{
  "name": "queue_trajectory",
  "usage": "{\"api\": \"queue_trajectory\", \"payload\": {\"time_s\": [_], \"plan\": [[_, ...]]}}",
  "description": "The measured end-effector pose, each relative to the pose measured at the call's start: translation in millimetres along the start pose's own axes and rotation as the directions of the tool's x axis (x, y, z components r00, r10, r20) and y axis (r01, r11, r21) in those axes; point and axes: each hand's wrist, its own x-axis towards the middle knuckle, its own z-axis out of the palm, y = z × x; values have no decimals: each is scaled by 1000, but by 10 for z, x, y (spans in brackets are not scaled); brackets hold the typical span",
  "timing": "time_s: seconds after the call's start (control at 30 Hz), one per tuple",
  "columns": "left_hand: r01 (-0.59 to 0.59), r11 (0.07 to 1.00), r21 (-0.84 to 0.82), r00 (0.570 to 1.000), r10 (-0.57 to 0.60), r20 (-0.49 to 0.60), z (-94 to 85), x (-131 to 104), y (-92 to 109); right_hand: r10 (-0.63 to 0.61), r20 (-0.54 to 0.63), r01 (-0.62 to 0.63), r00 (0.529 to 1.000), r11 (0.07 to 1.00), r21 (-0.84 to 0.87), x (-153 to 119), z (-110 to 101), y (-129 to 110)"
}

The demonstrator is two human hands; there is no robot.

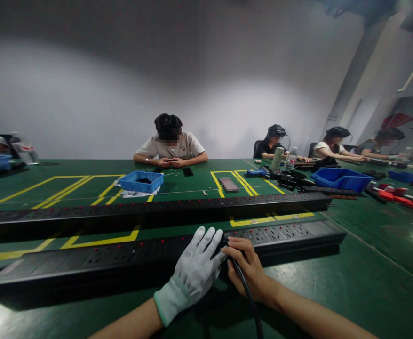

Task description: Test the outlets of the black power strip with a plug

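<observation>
1. Power strip (153, 256), near one: long, black, with a row of sockets and small red lights along its top; it lies on the near part of the table, under both hands.
2. Gloved left hand (196, 266): fingers stretched and close together over the strip; I can't tell whether they grip anything. Bare right hand (247, 266): fingers bent, closed on a black cable (248, 292), whose end is hidden.
3. Green tabletop (333, 282) marked with yellow lines (102, 240); a person (176, 146) sits at its far side, before a pale wall (122, 94).
4. Sockets face up; the strip's long axis runs left to right, right end farther away.
</observation>
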Motion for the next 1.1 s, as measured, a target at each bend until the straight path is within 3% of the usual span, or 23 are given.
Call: {"api": "queue_trajectory", "payload": {"time_s": [0.5,1.1], "plan": [[-14,1000,13,997,13,71,11,-21,-6,-6,-2,6,1000,1000,-18,-1,1,15],[-62,997,38,998,62,-13,-96,45,-18,-25,6,26,1000,1000,-6,10,-19,15]]}}
